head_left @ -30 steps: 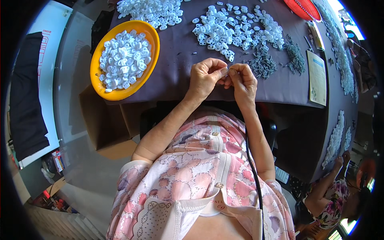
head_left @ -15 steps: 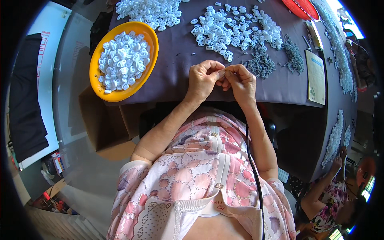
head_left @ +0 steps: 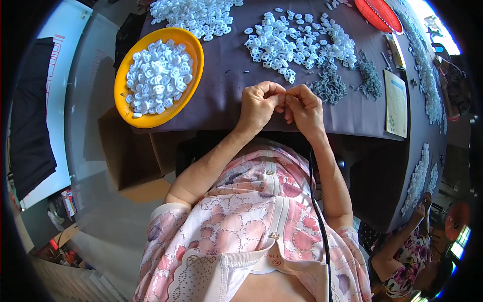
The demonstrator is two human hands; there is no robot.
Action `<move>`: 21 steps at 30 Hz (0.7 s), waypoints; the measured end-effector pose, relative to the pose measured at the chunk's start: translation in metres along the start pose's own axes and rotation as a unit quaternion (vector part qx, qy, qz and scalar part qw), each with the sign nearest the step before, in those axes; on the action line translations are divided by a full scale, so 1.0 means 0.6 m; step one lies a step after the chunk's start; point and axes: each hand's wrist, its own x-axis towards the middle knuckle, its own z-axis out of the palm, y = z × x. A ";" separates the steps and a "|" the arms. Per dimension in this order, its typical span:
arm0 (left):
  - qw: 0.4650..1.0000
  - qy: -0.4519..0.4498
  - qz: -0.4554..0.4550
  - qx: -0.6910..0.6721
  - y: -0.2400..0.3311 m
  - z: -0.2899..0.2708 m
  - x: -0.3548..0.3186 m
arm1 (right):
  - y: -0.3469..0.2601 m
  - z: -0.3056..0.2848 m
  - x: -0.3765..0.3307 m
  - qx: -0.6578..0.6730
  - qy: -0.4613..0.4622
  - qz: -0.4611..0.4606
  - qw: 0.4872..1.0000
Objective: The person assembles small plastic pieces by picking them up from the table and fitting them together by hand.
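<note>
Over the near edge of the table, my left hand [head_left: 260,106] and my right hand [head_left: 305,110] meet with fingertips pinched together. Whatever lies between the fingertips is too small and covered to name. Just beyond them spreads a loose heap of small white oval plastic pieces with holes [head_left: 297,43]. A pile of small grey-green pieces [head_left: 328,89] lies beside my right hand, and a second such pile [head_left: 370,78] sits farther right. To the left of my hands stands a yellow oval bowl [head_left: 193,83] filled with white plastic pieces [head_left: 158,75].
Another white heap [head_left: 196,15] lies at the far left of the dark tablecloth [head_left: 221,95]. A red basket [head_left: 375,15] stands at the far right, above a flat pale card [head_left: 396,103]. Under the table is a cardboard box [head_left: 133,151]. Another person's arm [head_left: 402,244] shows at lower right.
My hands stay pinched together near the same spot, with slight finger movement. The whole view has shifted a little. The piles and bowl look unchanged.
</note>
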 end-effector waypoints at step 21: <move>0.993 0.029 -0.022 -0.111 0.002 -0.012 0.005 | 0.000 -0.025 0.063 -0.230 0.094 -0.146 0.958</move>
